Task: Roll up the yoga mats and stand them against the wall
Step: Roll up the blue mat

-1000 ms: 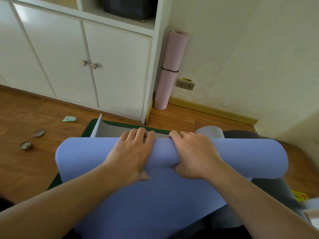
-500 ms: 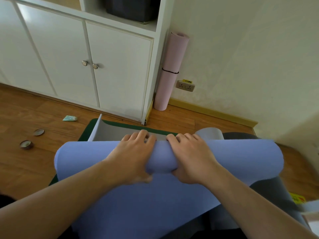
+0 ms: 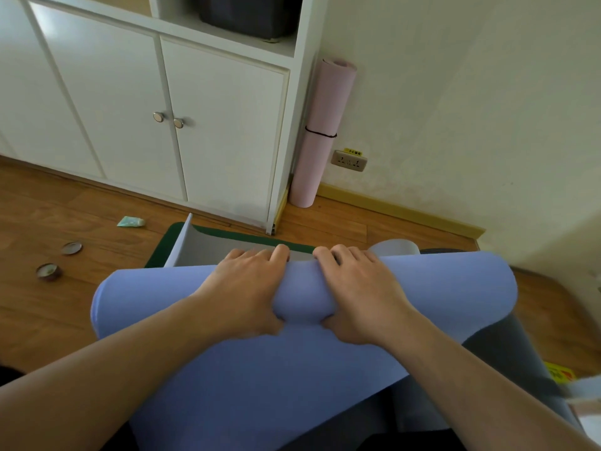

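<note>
Both hands, left hand (image 3: 247,288) and right hand (image 3: 361,291), curled over blue mat roll (image 3: 439,284)

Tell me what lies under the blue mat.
Under the blue mat a green mat shows at the far edge and a grey mat at the right. Both hands grip the blue roll. How far those mats reach underneath is covered.

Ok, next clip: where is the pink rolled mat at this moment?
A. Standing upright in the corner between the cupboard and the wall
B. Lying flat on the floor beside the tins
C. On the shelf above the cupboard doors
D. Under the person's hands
A: the pink mat stands on end between the white cupboard and the wall, with a black band around its middle.
</note>
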`<state>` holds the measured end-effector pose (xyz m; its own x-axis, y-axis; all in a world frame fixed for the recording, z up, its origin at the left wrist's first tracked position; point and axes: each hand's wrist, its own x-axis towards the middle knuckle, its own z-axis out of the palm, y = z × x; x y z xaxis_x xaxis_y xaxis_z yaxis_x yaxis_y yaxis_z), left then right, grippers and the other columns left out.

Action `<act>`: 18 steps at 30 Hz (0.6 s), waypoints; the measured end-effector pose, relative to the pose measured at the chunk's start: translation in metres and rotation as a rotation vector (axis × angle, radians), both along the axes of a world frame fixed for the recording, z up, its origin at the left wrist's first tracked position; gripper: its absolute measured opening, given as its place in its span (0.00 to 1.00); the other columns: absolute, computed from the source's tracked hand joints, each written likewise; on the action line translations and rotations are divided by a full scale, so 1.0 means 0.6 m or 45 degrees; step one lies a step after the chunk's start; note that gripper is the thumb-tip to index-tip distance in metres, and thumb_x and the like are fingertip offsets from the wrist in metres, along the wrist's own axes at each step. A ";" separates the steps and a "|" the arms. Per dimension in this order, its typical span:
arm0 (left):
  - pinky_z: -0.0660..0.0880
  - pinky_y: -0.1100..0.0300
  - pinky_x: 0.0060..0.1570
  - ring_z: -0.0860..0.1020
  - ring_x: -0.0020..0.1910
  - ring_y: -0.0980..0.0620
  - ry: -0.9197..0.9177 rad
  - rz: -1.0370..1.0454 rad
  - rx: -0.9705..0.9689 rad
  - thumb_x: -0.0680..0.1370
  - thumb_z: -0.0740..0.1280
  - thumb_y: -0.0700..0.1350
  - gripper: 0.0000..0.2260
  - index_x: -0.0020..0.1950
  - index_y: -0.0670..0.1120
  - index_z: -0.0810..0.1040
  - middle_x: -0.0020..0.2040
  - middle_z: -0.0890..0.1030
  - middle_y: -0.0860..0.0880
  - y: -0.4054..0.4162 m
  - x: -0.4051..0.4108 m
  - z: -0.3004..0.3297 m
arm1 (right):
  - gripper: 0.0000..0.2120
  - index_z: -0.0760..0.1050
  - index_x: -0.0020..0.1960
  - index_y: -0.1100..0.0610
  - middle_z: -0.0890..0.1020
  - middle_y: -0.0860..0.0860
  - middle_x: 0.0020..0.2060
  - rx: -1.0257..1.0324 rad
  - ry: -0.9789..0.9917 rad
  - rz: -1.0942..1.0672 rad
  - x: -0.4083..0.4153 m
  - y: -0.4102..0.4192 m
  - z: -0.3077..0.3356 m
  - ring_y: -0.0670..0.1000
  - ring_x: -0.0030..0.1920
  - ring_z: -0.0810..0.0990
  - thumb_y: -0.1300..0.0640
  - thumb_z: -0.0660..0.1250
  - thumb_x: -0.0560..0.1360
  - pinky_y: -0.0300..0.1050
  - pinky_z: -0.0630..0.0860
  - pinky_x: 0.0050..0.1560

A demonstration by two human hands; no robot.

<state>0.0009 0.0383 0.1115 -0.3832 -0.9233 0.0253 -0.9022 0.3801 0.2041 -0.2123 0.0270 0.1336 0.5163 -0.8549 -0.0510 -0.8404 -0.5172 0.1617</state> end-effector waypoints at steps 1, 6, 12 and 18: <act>0.72 0.54 0.64 0.75 0.59 0.51 -0.037 -0.007 -0.015 0.65 0.74 0.65 0.37 0.68 0.53 0.64 0.61 0.75 0.55 0.005 -0.001 -0.003 | 0.41 0.61 0.71 0.49 0.75 0.50 0.60 0.004 -0.033 0.000 0.001 0.000 0.002 0.55 0.58 0.76 0.41 0.78 0.66 0.49 0.73 0.59; 0.71 0.52 0.68 0.69 0.67 0.47 -0.265 0.005 -0.131 0.65 0.76 0.69 0.47 0.74 0.49 0.61 0.69 0.68 0.49 0.011 -0.014 -0.014 | 0.33 0.64 0.63 0.46 0.78 0.45 0.53 0.073 -0.119 -0.015 -0.001 0.000 0.008 0.52 0.54 0.79 0.40 0.75 0.65 0.48 0.74 0.53; 0.77 0.56 0.53 0.80 0.54 0.50 0.031 0.087 0.068 0.65 0.79 0.62 0.43 0.72 0.53 0.60 0.57 0.80 0.54 0.003 -0.011 -0.005 | 0.52 0.59 0.75 0.50 0.67 0.50 0.65 0.112 0.041 0.019 -0.005 0.005 -0.003 0.54 0.64 0.69 0.36 0.82 0.61 0.51 0.69 0.69; 0.73 0.58 0.55 0.77 0.55 0.53 0.025 -0.022 0.057 0.66 0.74 0.68 0.35 0.66 0.56 0.64 0.58 0.75 0.57 0.006 -0.005 -0.006 | 0.41 0.64 0.71 0.49 0.76 0.48 0.62 0.048 -0.004 0.035 -0.002 -0.001 -0.005 0.54 0.60 0.76 0.38 0.78 0.65 0.51 0.74 0.61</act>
<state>-0.0020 0.0418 0.1081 -0.3992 -0.9168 -0.0086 -0.8912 0.3858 0.2387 -0.2137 0.0266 0.1305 0.5395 -0.8380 -0.0816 -0.8264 -0.5456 0.1391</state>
